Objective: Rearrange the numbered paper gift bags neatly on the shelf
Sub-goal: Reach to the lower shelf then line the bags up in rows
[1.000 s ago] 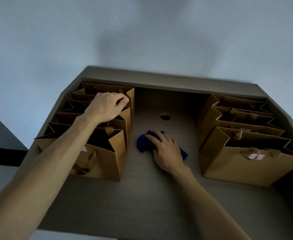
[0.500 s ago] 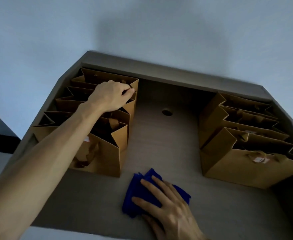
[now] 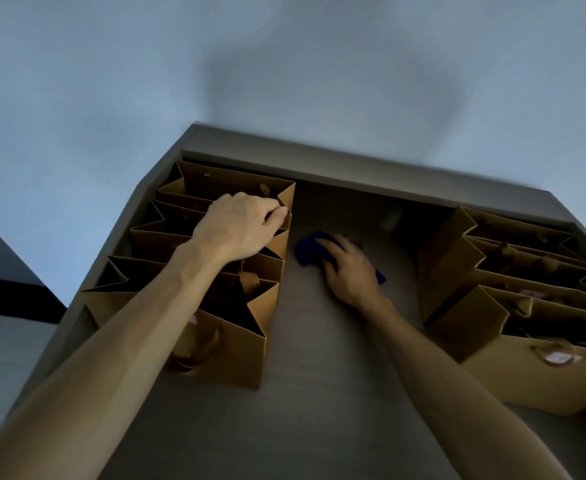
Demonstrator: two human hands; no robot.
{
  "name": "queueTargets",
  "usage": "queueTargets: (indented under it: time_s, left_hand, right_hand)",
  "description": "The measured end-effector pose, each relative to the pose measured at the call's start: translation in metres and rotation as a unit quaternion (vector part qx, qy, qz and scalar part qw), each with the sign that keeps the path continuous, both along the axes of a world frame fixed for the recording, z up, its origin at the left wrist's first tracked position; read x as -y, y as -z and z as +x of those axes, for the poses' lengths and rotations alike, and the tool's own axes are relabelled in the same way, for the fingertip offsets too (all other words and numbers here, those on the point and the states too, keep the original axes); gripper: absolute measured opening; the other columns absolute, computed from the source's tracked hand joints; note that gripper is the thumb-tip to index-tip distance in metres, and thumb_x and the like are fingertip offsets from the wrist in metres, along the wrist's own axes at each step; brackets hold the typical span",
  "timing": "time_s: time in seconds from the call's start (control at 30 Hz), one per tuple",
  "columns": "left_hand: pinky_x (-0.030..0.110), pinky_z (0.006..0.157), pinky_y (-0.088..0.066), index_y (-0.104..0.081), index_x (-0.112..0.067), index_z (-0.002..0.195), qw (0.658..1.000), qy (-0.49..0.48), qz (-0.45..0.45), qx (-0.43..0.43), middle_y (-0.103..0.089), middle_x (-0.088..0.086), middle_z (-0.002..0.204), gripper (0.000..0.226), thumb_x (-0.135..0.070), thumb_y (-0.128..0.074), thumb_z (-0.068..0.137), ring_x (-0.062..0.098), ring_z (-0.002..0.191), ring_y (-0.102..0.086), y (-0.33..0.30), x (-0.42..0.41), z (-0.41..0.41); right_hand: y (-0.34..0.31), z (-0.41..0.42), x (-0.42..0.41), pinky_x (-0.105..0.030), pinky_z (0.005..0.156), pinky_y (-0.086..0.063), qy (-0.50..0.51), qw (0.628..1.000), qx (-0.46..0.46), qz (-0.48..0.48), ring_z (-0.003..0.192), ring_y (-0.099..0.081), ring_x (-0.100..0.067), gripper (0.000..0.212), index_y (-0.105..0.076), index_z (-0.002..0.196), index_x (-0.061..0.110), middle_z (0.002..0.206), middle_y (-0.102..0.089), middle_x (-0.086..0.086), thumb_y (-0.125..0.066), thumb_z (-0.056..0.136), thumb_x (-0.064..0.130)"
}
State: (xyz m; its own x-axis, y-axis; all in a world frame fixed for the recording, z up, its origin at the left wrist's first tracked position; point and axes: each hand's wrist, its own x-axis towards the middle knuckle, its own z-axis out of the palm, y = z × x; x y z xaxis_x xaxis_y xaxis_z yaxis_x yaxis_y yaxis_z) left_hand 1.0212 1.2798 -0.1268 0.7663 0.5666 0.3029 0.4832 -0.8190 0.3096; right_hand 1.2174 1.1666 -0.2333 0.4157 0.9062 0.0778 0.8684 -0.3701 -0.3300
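Two rows of brown paper gift bags stand on a grey shelf (image 3: 319,393). The left row (image 3: 236,351) holds several bags packed one behind another; the right row (image 3: 471,327) holds three, and the front one carries a white label (image 3: 554,356). My left hand (image 3: 239,228) rests on top of the left row, fingers pinching the rim of a rear bag. My right hand (image 3: 348,268) lies flat on a blue cloth (image 3: 307,249) in the gap between the rows, pressing it against the shelf. The hand covers most of the cloth.
A raised back ledge (image 3: 354,168) runs behind the bags, against a pale wall. A small hole (image 3: 392,220) in the shelf sits behind the cloth, blurred. A dark strip (image 3: 7,292) shows at the far left, beyond the shelf's edge.
My right hand swept the blue cloth from mid-shelf to the front edge and then back toward the rear. My left hand stayed on the left row of bags.
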Motion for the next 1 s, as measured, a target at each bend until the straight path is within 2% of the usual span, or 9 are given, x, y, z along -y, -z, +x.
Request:
queueTargets:
  time_s: [0.13,0.3,0.43,0.53,0.7,0.83,1.0]
  left_hand:
    - [0.035,0.075,-0.049,-0.061,-0.024,0.088,1.000,-0.001,0.007,0.009,-0.056,-0.010,0.065,0.036,-0.040,-0.033,0.102,0.009,0.063,-0.058,0.003,-0.001,-0.001]
    - [0.030,0.068,-0.047,-0.066,-0.021,0.097,1.000,0.004,0.017,0.012,-0.060,-0.008,0.066,0.038,-0.040,-0.033,0.102,0.007,0.061,-0.059,0.002,-0.006,0.002]
    - [0.020,0.054,-0.036,-0.066,-0.021,0.098,1.000,0.001,0.019,0.006,-0.058,-0.009,0.064,0.037,-0.039,-0.034,0.102,0.004,0.058,-0.056,0.002,-0.008,0.005]
    - [0.018,0.053,-0.035,-0.067,-0.020,0.102,1.000,-0.001,0.018,0.006,-0.059,-0.007,0.066,0.038,-0.039,-0.034,0.102,0.005,0.060,-0.056,0.002,-0.008,0.006]
    - [0.021,0.054,-0.038,-0.066,-0.019,0.107,1.000,-0.005,0.024,-0.001,-0.060,-0.007,0.069,0.039,-0.040,-0.033,0.102,0.007,0.063,-0.058,0.002,-0.007,0.006]
    - [0.027,0.058,-0.037,-0.065,-0.019,0.105,1.000,-0.002,0.029,0.006,-0.055,-0.008,0.067,0.038,-0.039,-0.034,0.102,0.009,0.061,-0.054,0.003,-0.008,0.008]
    - [0.028,0.062,-0.035,-0.067,-0.019,0.100,0.999,0.001,0.042,0.022,-0.052,-0.009,0.064,0.039,-0.040,-0.035,0.102,0.011,0.060,-0.051,0.004,-0.012,0.011]
  right_hand:
    - [0.000,0.000,-0.047,-0.052,0.117,-0.029,0.088,0.996,0.003,-0.024,0.146,-0.025,-0.033,0.052,-0.031,0.152,0.030,0.161,-0.026,-0.007,-0.045,0.102,0.033]
    - [-0.009,0.002,-0.064,-0.051,0.116,-0.029,0.018,0.997,0.027,-0.074,0.147,-0.024,-0.034,0.055,-0.029,0.153,0.033,0.163,-0.021,-0.007,-0.047,0.101,0.031]
    - [-0.013,0.036,-0.049,-0.047,0.112,-0.034,0.053,0.994,0.051,-0.075,0.142,-0.032,-0.034,0.056,-0.032,0.152,0.037,0.161,-0.027,-0.007,-0.047,0.099,0.022]
    - [-0.007,0.056,-0.026,-0.047,0.109,-0.038,0.104,0.991,0.062,-0.050,0.139,-0.035,-0.036,0.054,-0.039,0.149,0.035,0.157,-0.034,-0.007,-0.049,0.097,0.021]
    - [-0.006,0.062,-0.005,-0.052,0.110,-0.038,0.187,0.980,0.042,-0.058,0.140,-0.032,-0.038,0.056,-0.039,0.148,0.034,0.157,-0.031,-0.007,-0.048,0.097,0.014]
    - [-0.002,0.037,0.024,-0.052,0.111,-0.037,0.154,0.986,0.049,-0.035,0.139,-0.034,-0.038,0.056,-0.043,0.146,0.032,0.158,-0.032,-0.005,-0.050,0.094,0.013]
    - [0.008,-0.042,0.103,-0.050,0.118,-0.027,0.070,0.997,0.024,-0.001,0.148,-0.025,-0.023,0.048,-0.045,0.143,0.039,0.160,-0.029,0.007,-0.055,0.096,0.033]
